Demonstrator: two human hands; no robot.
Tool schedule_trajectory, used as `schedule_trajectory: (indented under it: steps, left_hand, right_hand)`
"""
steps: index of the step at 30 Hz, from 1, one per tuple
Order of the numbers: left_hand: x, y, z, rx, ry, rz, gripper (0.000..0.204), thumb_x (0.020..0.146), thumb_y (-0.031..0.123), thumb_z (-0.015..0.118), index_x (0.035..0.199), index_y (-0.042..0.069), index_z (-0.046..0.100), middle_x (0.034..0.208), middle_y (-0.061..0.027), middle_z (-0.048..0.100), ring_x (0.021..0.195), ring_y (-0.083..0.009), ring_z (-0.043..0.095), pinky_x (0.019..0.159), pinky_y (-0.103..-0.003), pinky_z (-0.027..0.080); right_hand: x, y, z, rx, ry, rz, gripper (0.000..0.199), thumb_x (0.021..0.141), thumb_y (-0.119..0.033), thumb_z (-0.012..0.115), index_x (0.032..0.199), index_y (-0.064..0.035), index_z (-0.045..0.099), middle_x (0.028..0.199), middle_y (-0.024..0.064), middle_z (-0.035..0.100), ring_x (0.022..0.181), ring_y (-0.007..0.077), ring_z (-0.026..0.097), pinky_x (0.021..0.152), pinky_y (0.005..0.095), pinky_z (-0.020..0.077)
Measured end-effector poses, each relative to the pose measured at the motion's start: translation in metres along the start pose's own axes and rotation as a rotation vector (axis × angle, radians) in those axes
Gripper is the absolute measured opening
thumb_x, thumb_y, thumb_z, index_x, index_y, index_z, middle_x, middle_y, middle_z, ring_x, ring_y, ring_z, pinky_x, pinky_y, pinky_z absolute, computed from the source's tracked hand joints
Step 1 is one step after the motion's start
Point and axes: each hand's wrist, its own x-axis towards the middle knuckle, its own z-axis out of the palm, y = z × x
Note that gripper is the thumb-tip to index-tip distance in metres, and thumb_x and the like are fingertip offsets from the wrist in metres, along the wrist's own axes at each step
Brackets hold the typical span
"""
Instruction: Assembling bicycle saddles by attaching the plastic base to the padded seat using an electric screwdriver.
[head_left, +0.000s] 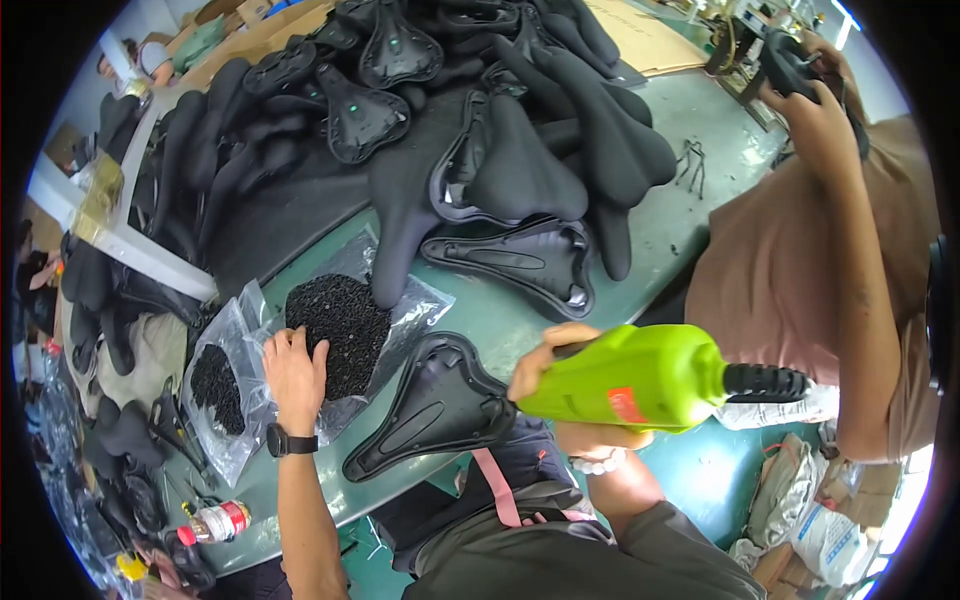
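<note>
My left hand (295, 372) reaches to the edge of a pile of small black screws (345, 335) on a clear plastic bag. Its thumb is spread from the fingers, and the fingertips touch the pile; nothing shows in its grasp. My right hand (548, 362) is wrapped round a lime-green power screwdriver (630, 378) with a ribbed black cable sleeve. The tool lies nearly level, its front toward a black bicycle saddle (430, 412) lying underside up at the table's near edge. The tool's tip is hidden behind my fingers.
Many black saddles (530, 175) are heaped at the back. A smaller screw bag (218, 390) lies left, with pliers (172, 420) and a red-capped bottle (215, 522) nearby. At right, another person (820, 230) holds a black saddle. A white metal post (150, 255) stands left.
</note>
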Motion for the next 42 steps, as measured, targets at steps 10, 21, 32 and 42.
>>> schedule_trajectory:
  steps: [10,21,32,42]
  left_hand:
    - [-0.012,-0.012,0.009,-0.086,0.093,-0.020,0.018,0.089,0.017,0.063,0.095,0.001,0.066,0.093,-0.0141,0.059,0.089,-0.0340,0.054,0.081,-0.043,0.044]
    - [-0.011,-0.007,0.004,-0.037,0.030,0.010,0.016,0.090,0.016,0.060,0.095,0.001,0.061,0.095,-0.0147,0.058,0.091,-0.0346,0.053,0.081,-0.044,0.043]
    - [-0.061,0.110,-0.011,-0.738,-0.045,0.600,0.020,0.073,0.016,0.078,0.076,0.006,0.061,0.079,-0.0046,0.062,0.072,-0.0221,0.061,0.061,-0.034,0.051]
    - [-0.060,0.119,-0.015,-0.642,-0.079,0.523,0.016,0.080,0.017,0.071,0.087,0.006,0.063,0.088,-0.0041,0.065,0.083,-0.0215,0.064,0.067,-0.032,0.053]
  right_hand:
    - [-0.028,0.005,-0.009,-0.167,0.129,0.152,0.123,0.055,-0.097,0.048,0.126,0.0031,0.044,0.077,0.0145,0.059,0.067,0.0257,0.060,0.061,0.0359,0.0493]
    - [-0.031,0.018,-0.010,0.115,0.025,0.017,0.060,0.079,-0.021,0.074,0.129,0.0018,0.050,0.107,0.0173,0.061,0.083,0.0229,0.058,0.070,0.0334,0.0471]
    - [-0.031,0.014,-0.020,-0.339,-0.225,-0.021,0.058,0.085,-0.041,0.067,0.121,0.0016,0.051,0.083,0.0193,0.062,0.072,0.0297,0.063,0.067,0.0408,0.0524]
    - [-0.029,0.018,-0.022,-0.547,-0.335,-0.002,0.063,0.083,-0.047,0.070,0.115,0.0042,0.051,0.078,0.0173,0.064,0.069,0.0292,0.065,0.065,0.0389,0.0542]
